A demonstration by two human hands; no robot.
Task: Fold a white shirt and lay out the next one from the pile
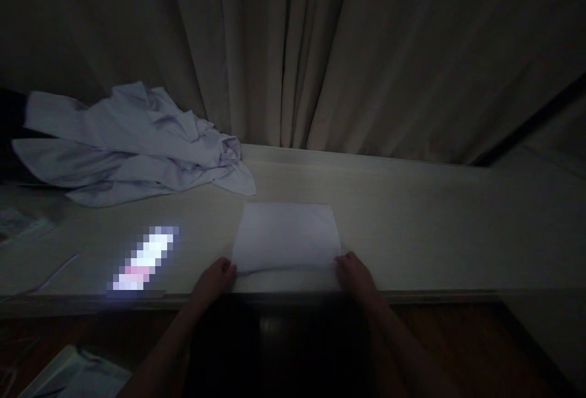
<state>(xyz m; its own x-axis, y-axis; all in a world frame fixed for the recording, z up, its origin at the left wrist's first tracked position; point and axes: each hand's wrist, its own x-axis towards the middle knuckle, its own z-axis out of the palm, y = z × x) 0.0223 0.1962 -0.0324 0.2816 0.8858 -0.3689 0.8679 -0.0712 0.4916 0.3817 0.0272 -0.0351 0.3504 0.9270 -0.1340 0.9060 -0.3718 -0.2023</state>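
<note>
Folded cloth point(287, 237), pale and smooth, lies in a flat square near the front edge of a long light ledge point(412, 227). Dim room; heavy beige curtain point(320, 50) hangs in pleats behind. Left hand point(214, 281) pinches the cloth's near-left corner, fingers curled shut on it; right hand point(354, 273) likewise grips the near-right corner. Crumpled pale garment point(132, 141) heaped at far left. Blurred bright patch point(144, 260) beside the left hand; no legible writing.
</note>
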